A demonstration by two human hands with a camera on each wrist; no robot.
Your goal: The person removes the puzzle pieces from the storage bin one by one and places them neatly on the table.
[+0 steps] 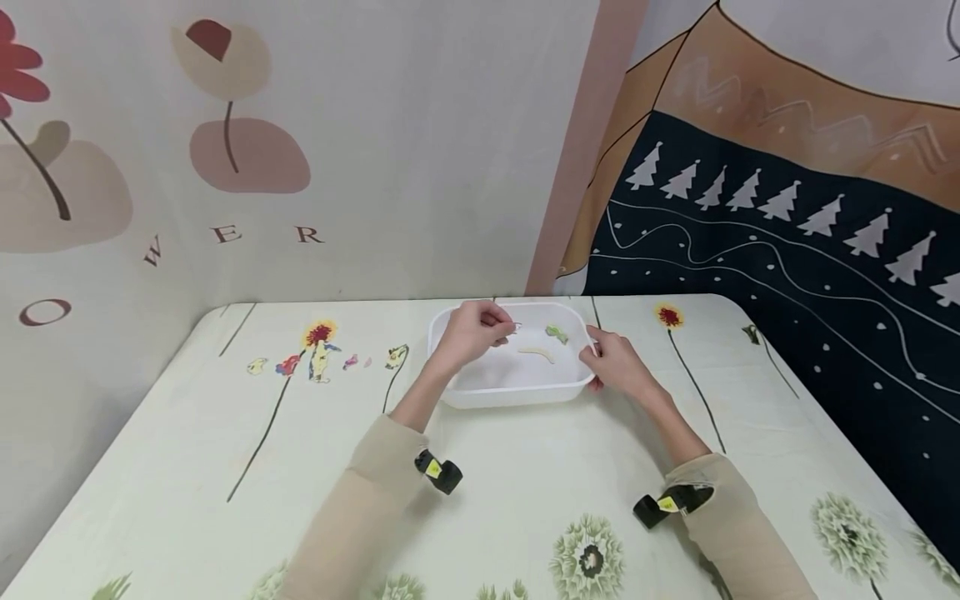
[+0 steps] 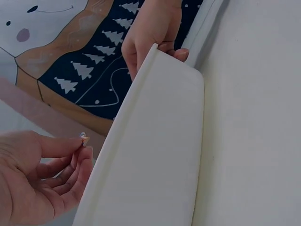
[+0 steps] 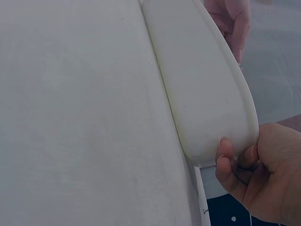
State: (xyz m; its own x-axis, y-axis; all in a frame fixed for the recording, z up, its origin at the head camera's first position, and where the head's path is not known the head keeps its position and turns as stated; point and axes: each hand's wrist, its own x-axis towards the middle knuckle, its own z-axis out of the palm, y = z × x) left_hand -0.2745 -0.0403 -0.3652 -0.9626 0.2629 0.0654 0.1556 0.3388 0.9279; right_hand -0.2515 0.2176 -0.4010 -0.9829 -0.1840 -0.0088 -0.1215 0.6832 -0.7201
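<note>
A white plastic tray [image 1: 517, 392] stands near the table's far edge. Inside it lie a small green piece [image 1: 557, 333] and a pale yellow curved strip [image 1: 537, 353]. Above the tray's left half, my left hand [image 1: 474, 332] pinches a tiny piece [image 2: 84, 139] between thumb and fingertips; it is white with orange and blue bits, its kind too small to tell. My right hand [image 1: 618, 362] grips the tray's right end, with the thumb at the rim and fingertips [image 3: 225, 147] against the outer wall.
Left of the tray lies a row of small flat coloured pieces: a pale yellow one [image 1: 257, 366], a red and blue one [image 1: 288, 365], a tall yellow and blue one [image 1: 319, 363] and pink bits [image 1: 350, 362]. The tablecloth [image 1: 510, 475] has printed flowers. Patterned cloths hang behind.
</note>
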